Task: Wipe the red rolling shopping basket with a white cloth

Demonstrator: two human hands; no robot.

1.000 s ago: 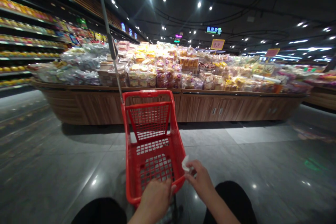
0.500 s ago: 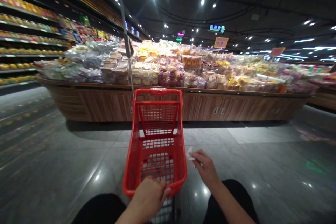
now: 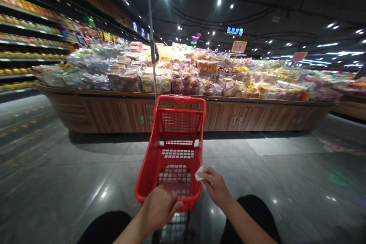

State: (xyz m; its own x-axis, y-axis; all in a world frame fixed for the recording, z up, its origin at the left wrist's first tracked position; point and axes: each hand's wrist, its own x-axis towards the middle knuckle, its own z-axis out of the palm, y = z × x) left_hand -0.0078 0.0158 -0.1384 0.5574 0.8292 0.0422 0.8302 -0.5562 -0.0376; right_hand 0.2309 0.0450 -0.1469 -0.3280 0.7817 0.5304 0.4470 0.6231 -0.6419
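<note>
A red plastic shopping cart (image 3: 144, 171) stands in front of me, its basket showing only bare grid. My left hand (image 3: 160, 206) is closed over the cart's near rim, the thumb on the side toward me. Pinched between the fingers of my right hand (image 3: 215, 187) is a small crumpled white tissue (image 3: 199, 174). That tissue lies against the right rim of the cart, or just beside it; I cannot tell whether it touches.
Behind the cart runs a long wooden display counter (image 3: 120, 114) heaped with bagged baked goods (image 3: 183, 76). A thin metal pole (image 3: 151, 15) rises at the cart's far left corner. Stocked shelves (image 3: 28, 42) line the left. Grey tiled floor (image 3: 257, 183) surrounds the cart.
The cart's far end has swung to the right, carrying the pole with it. My right hand has moved left, bringing the tissue to the cart's right rim. My left hand stays on the near rim.
</note>
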